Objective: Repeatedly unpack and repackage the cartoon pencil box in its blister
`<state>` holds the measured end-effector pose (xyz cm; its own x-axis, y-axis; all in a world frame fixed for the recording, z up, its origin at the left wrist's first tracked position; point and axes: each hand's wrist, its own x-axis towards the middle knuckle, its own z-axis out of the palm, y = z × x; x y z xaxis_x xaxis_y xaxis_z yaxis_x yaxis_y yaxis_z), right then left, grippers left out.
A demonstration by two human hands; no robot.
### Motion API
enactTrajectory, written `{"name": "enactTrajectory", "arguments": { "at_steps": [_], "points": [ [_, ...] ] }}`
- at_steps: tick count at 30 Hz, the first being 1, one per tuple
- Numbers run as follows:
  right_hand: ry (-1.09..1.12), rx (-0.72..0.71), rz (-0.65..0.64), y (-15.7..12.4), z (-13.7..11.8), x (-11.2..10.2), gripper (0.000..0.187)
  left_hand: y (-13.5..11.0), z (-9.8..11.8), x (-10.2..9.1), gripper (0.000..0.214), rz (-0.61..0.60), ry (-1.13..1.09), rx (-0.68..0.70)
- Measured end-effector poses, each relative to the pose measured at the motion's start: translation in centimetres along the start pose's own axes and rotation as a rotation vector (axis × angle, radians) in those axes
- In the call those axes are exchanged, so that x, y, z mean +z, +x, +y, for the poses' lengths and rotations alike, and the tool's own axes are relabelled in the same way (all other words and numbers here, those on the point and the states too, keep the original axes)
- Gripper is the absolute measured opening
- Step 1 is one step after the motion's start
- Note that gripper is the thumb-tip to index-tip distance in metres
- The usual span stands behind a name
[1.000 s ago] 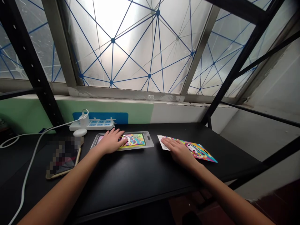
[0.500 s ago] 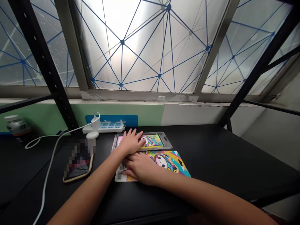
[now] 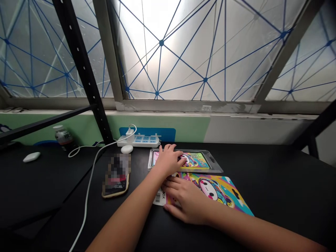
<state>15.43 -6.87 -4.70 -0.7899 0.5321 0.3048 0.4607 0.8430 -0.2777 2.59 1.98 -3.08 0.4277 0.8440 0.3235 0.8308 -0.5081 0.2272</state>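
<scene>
My left hand (image 3: 169, 159) lies with fingers spread on a clear plastic blister tray (image 3: 214, 163), which has a colourful cartoon insert (image 3: 195, 161) in it. Just nearer to me, my right hand (image 3: 186, 201) rests palm down, fingers stretched out, on a bright printed card (image 3: 224, 194). The card shows a white cartoon character and a barcode at its left end. Part of the card is hidden under my right hand and wrist. The tray lies flat behind the card, towards the wall.
A phone (image 3: 117, 176) and a white cable (image 3: 88, 196) lie on the black table (image 3: 283, 182) to the left. Behind them are a power strip (image 3: 143, 140) and a round white object (image 3: 127, 149). A bottle (image 3: 64, 136) stands farther left, beside a black metal post (image 3: 88, 80).
The view has turned left, so everything sits farther right. My right hand and the card's right end have come slightly nearer to me. My left hand stays on the tray.
</scene>
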Motion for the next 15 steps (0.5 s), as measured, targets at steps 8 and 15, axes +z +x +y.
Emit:
{"name": "enactTrajectory", "arguments": {
  "at_steps": [8,15],
  "points": [
    [0.062,-0.056,-0.127,0.2,-1.3,-0.9,0.042,0.0,0.0,-0.3,0.042,0.054,0.006,0.011],
    [0.014,-0.05,-0.169,2.0,0.6,-0.5,0.04,0.1,-0.1,-0.4,0.04,0.043,0.004,0.011]
  ]
}}
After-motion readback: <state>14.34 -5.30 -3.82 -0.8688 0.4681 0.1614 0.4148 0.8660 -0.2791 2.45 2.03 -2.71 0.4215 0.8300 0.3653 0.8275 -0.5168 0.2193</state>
